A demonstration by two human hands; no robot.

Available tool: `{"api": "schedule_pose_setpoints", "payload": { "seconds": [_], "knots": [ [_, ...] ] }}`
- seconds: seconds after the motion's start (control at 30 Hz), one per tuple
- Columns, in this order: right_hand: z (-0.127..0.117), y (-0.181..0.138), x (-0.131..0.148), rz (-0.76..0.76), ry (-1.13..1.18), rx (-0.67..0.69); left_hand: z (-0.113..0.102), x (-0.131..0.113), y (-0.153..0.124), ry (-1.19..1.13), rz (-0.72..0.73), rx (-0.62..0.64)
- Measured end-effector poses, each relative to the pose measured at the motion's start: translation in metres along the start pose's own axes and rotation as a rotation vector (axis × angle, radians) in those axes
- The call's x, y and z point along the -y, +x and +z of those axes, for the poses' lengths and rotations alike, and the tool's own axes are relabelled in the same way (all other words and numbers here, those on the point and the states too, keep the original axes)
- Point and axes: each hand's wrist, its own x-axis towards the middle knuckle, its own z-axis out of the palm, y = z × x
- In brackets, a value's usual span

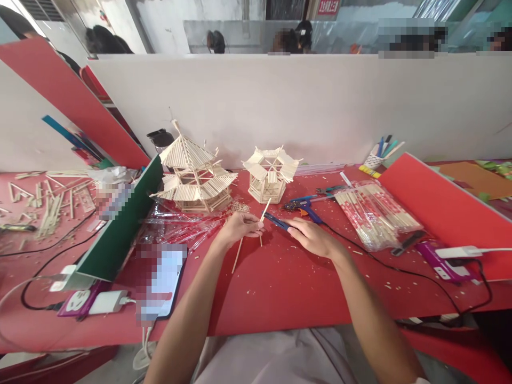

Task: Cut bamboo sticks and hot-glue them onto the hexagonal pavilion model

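1 stick (266,207) pinched in left hand (242,226) above the bench (288,293), tip angled up, apparently steadied for the pliers (277,221). Right hand (314,236) wrapped round the pliers' handles, nose at the stick; contact unclear. Glue gun (314,215) and bagged sticks (374,213) lie to the right, likely for easy reach. Tall model (190,154) and short model (264,184) stand back by the partition (288,101), probably clear of elbows. Room for moving: bench front, down to near edge; phone (170,274) bounds it left

The stick (265,208) which I hold: bare wood, matt | larger model (186,153), smaller model (272,176): wood, ridged, matt | loose wrappers (182,228): thin plastic, glossy, crinkled | bag (376,212): clear plastic, shiny | my tabletop (296,290): smooth, almost matt
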Motion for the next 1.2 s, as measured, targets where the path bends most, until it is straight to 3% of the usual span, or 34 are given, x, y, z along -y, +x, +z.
{"api": "schedule_pose_setpoints", "payload": {
  "seconds": [0.4,1.2],
  "knots": [
    [-0.002,0.014,0.001,-0.044,-0.071,0.074,-0.001,0.005,0.008,-0.015,-0.028,-0.024],
    [0.004,0.015,-0.01,-0.128,-0.051,0.032,0.002,0.006,0.009,0.046,-0.041,-0.032]
  ]
}}
